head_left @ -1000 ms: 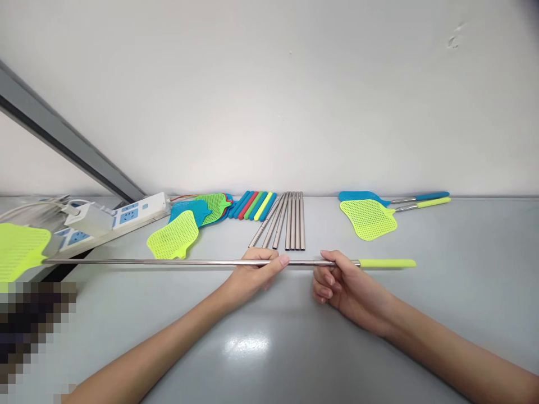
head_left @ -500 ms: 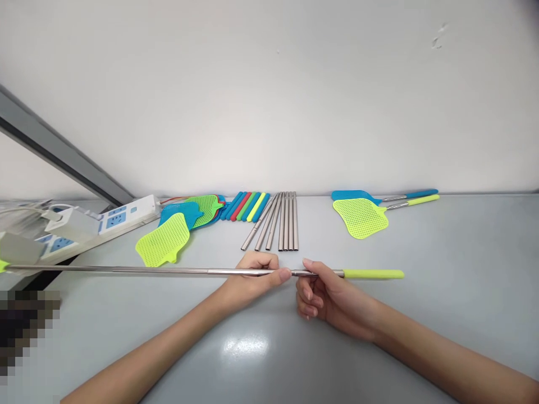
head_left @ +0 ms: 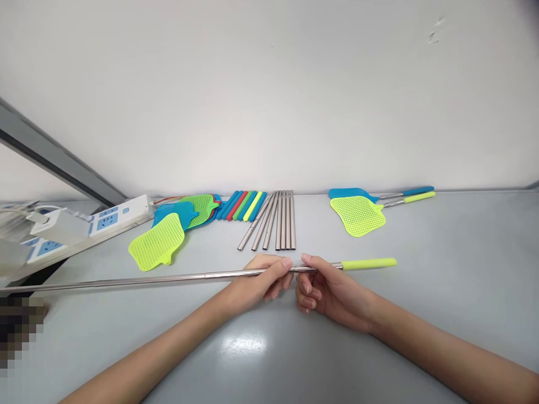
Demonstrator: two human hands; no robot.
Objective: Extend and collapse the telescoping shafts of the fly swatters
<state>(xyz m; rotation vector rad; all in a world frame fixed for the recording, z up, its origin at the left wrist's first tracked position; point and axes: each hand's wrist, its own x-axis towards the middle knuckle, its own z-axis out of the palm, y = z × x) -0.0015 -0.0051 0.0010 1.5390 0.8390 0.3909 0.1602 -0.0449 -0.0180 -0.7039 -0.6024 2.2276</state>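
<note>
An extended telescopic fly swatter (head_left: 168, 278) stretches across the table in front of me, its metal rod running out of view at the left edge, so its head is hidden. Its yellow-green grip (head_left: 369, 263) points right. My left hand (head_left: 263, 280) is closed around the rod near its middle, thumb on top. Close beside it, my right hand (head_left: 322, 286) pinches the thicker section of the rod just left of the grip, its lower fingers curled. Beyond my hands lie several loose metal telescopic rods (head_left: 283, 224), with coloured grip sleeves (head_left: 242, 206) to their left.
Loose swatter heads in yellow-green (head_left: 156, 242), blue (head_left: 174, 216) and green (head_left: 197, 209) overlap at the left. Behind them sits a white power strip (head_left: 120, 219) with plugs. Two whole swatters, one blue (head_left: 351, 194) and one yellow-green (head_left: 357, 216), lie at the back right against the wall.
The swatter has tilted: its grip end rose slightly and its left end dropped, taking the yellow-green head out of view. My left fingers have curled beneath the rod. The view shifted slightly.
</note>
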